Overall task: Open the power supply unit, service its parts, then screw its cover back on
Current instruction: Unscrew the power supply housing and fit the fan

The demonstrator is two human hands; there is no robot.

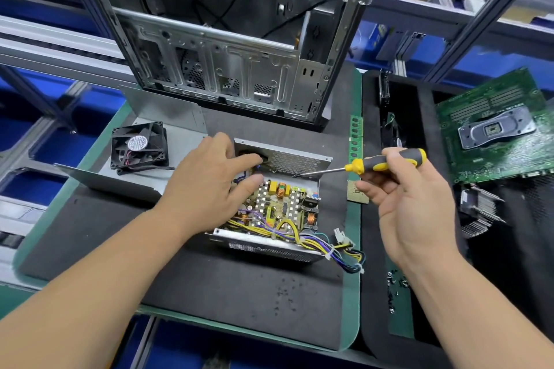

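A person's two bare forearms reached in from the bottom edge over a dark foam mat [239,287] on a green workbench. At the centre of the mat sat the power supply unit [278,204], its cover off, so the circuit board, copper coils and bundles of yellow, purple and black wires [329,244] showed from above. The wires spilled out over its front right corner.

The left hand [209,186] rested on the unit's left side, fingers spread and fairly straight, the fingertips reaching toward the perforated back wall. The right hand [404,198] hovered just right of the unit and gripped a screwdriver [386,162] with a yellow and black handle; its metal shaft pointed left, the tip meeting the top edge of the unit's back wall.

The removed metal cover [168,144] lay to the left of the unit, with a black cooling fan [138,145] resting on it (label facing up). Behind them stood an empty computer case [233,39]. A memory stick [356,139] and a processor chip [357,193] lay just right of the unit. Further right, on a second mat, were a green motherboard [491,132] and a finned heatsink [479,210].
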